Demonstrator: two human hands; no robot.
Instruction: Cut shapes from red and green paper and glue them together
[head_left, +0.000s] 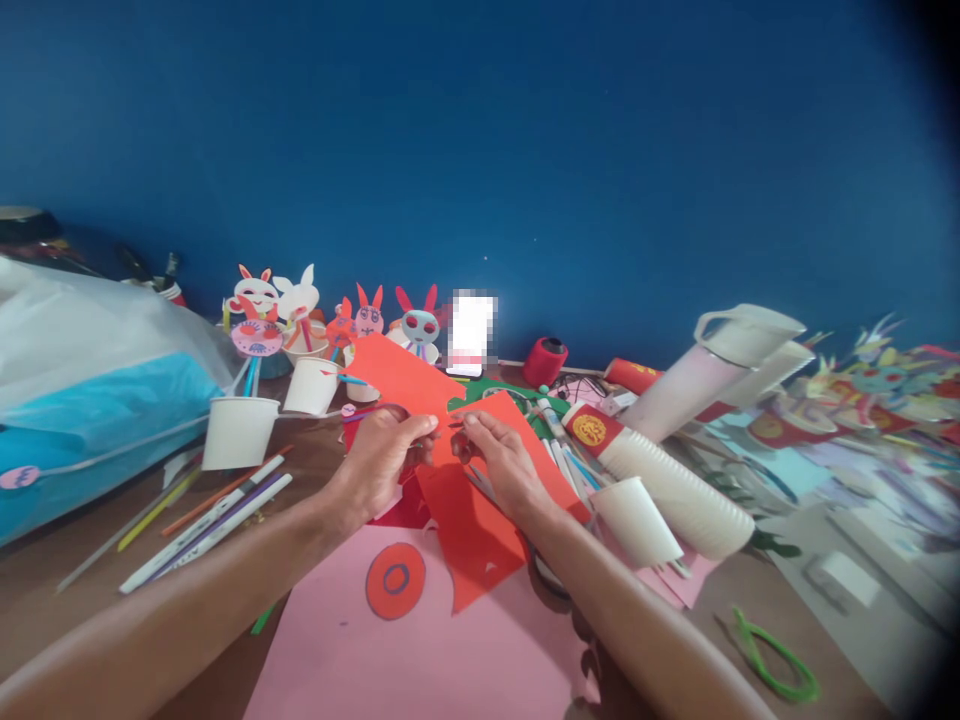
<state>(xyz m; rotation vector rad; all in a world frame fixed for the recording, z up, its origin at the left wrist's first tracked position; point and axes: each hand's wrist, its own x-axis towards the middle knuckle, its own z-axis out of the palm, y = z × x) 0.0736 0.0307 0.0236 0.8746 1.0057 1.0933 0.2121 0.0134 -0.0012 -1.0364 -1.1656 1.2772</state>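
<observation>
My left hand (386, 455) is closed, thumb pressed on the index finger, at an orange sheet of paper (401, 372) that rises behind it. My right hand (501, 462) faces it a short gap away, its fingertips pinched together; whatever lies between them is too small to make out. More orange paper (480, 550) spreads beneath and behind the right hand. Scissors (546, 572) lie partly hidden under the right wrist. Nearer me, a round orange paper disc (395, 581) with a drawn ring rests on a pink sheet (375, 665).
Paper-cup puppets (240, 430) with animal faces stand at back left, near markers (217, 535) and a blue-white plastic bag (97, 420). Stacked paper cups (675, 485), a jug (712, 370) and a green pipe cleaner (776, 655) are on the right. A bright phone (470, 330) stands against the blue wall.
</observation>
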